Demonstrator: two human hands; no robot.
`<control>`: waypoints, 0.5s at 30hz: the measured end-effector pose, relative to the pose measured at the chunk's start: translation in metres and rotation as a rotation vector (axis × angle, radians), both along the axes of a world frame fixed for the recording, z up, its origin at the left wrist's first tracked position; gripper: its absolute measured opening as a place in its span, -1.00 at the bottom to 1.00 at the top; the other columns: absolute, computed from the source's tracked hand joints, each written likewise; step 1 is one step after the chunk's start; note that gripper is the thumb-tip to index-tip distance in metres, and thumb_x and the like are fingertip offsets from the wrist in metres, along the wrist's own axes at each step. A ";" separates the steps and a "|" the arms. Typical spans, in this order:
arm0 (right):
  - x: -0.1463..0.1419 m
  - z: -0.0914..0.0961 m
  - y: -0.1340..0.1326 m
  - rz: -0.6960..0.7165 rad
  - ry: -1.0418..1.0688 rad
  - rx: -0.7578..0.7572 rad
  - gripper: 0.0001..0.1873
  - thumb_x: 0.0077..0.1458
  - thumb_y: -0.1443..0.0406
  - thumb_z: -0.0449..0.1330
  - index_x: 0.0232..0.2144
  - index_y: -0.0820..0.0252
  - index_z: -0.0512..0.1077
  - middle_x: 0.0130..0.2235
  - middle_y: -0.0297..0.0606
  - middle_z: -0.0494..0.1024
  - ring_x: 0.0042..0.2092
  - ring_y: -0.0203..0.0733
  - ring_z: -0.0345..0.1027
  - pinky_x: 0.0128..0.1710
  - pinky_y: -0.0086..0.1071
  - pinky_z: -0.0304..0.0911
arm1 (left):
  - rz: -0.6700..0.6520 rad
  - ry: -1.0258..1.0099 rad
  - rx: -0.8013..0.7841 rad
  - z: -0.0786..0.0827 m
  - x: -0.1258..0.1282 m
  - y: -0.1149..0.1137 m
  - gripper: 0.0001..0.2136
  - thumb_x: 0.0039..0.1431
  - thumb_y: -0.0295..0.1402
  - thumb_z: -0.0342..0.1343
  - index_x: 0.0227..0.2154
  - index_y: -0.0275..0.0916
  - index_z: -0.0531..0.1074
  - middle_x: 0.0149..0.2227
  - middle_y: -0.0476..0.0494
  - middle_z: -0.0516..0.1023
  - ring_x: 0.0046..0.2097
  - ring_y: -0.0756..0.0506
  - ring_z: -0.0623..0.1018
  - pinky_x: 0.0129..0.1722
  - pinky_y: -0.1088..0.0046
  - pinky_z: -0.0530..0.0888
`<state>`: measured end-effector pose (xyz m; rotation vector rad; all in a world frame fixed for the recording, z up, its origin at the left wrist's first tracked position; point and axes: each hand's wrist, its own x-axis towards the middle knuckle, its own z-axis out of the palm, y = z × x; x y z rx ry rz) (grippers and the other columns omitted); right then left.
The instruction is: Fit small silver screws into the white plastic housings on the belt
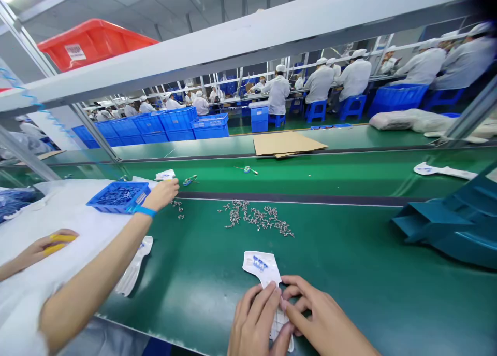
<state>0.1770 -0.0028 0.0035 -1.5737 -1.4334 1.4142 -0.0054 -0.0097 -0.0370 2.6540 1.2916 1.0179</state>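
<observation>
A white plastic shell (267, 270) with a broad head and a narrower handle lies at the bench's near edge. Small blue pieces (259, 263) sit in its head. My left hand (254, 317) curls over the handle from the left, its fingertips pressed on it. From the right, my right hand (314, 309) pinches the handle's edge with thumb and fingers. Both hands cover much of the handle, and I cannot make out whether a small part is under the fingertips. Beyond the shell, small metal parts (256, 217) are scattered on the green bench.
At left, a co-worker's arm with a blue wristband (145, 211) reaches past a blue bin (120, 196). Stacked white shells (134, 270) lie below that arm. A teal bin (446, 226) stands at right. Behind runs a green conveyor (349, 177) carrying small assemblies (247, 170).
</observation>
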 end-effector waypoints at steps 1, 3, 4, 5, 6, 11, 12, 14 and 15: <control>-0.001 -0.002 0.000 -0.002 0.056 -0.008 -0.53 0.09 0.06 0.16 0.00 0.12 0.33 -0.12 -0.19 0.56 -0.30 -0.16 0.55 -0.28 -0.36 0.45 | 0.010 -0.047 0.006 -0.001 0.002 0.000 -0.61 0.30 -0.27 0.09 0.16 -0.18 0.36 0.10 -0.19 0.54 0.09 -0.20 0.54 0.00 0.28 0.57; -0.004 -0.007 0.000 -0.029 0.148 -0.011 -0.45 0.06 0.04 0.19 0.05 0.12 0.27 -0.13 -0.18 0.58 -0.23 -0.12 0.54 -0.26 -0.35 0.44 | 0.021 -0.145 0.009 -0.003 0.008 -0.001 -0.64 0.33 -0.28 0.04 0.15 -0.14 0.37 0.09 -0.19 0.54 0.11 -0.18 0.53 0.03 0.29 0.56; -0.006 -0.009 0.000 -0.051 0.177 0.000 -0.41 0.05 0.03 0.21 0.08 0.12 0.24 -0.17 -0.20 0.59 -0.25 -0.12 0.53 -0.28 -0.34 0.43 | 0.020 -0.186 0.005 -0.003 0.011 -0.002 -0.64 0.33 -0.28 0.03 0.16 -0.13 0.36 0.10 -0.19 0.54 0.11 -0.18 0.53 0.03 0.30 0.56; -0.007 -0.010 0.001 -0.066 0.203 0.009 -0.36 0.04 0.02 0.23 0.10 0.12 0.20 -0.22 -0.23 0.60 -0.27 -0.12 0.53 -0.29 -0.34 0.42 | 0.020 -0.219 -0.007 -0.003 0.013 -0.003 -0.63 0.33 -0.27 0.03 0.17 -0.12 0.34 0.11 -0.21 0.53 0.11 -0.17 0.54 0.03 0.31 0.56; -0.006 -0.009 0.003 -0.082 0.228 0.016 -0.31 0.04 0.00 0.24 0.13 0.13 0.16 -0.25 -0.25 0.61 -0.28 -0.12 0.53 -0.30 -0.33 0.41 | 0.024 -0.242 -0.027 -0.003 0.015 -0.003 -0.62 0.32 -0.26 0.03 0.18 -0.11 0.33 0.12 -0.22 0.51 0.10 -0.18 0.55 0.03 0.32 0.56; 0.029 0.001 0.047 -0.240 0.352 -0.005 -0.26 0.04 -0.03 0.26 0.15 0.12 0.13 -0.24 -0.19 0.64 -0.31 -0.06 0.56 -0.38 -0.27 0.46 | 0.131 -0.234 -0.059 0.006 -0.006 0.003 -0.58 0.33 -0.34 -0.03 0.23 -0.05 0.26 0.23 -0.25 0.38 0.21 -0.22 0.44 0.10 0.18 0.50; 0.043 0.003 0.064 -0.310 0.337 0.032 -0.32 0.06 -0.01 0.26 0.13 0.11 0.17 -0.21 -0.17 0.64 -0.28 -0.05 0.57 -0.33 -0.24 0.50 | 0.180 -0.223 -0.043 0.009 -0.018 0.006 -0.58 0.33 -0.37 -0.05 0.23 -0.04 0.26 0.24 -0.23 0.36 0.23 -0.22 0.41 0.12 0.14 0.48; 0.073 0.004 0.103 -0.424 0.182 0.133 -0.39 0.10 0.03 0.25 0.11 0.14 0.23 -0.19 -0.10 0.64 -0.25 -0.03 0.58 -0.30 -0.21 0.54 | 0.307 -0.195 -0.023 0.014 -0.050 0.014 -0.60 0.33 -0.39 -0.06 0.20 -0.03 0.28 0.25 -0.21 0.35 0.24 -0.23 0.38 0.15 0.06 0.45; 0.089 0.004 0.124 -0.484 0.045 0.208 -0.39 0.11 0.04 0.24 0.11 0.19 0.25 -0.20 -0.08 0.65 -0.27 -0.03 0.59 -0.34 -0.22 0.56 | 0.376 -0.167 -0.025 0.015 -0.068 0.018 -0.62 0.33 -0.38 -0.05 0.19 -0.04 0.30 0.25 -0.21 0.35 0.24 -0.25 0.38 0.15 0.03 0.43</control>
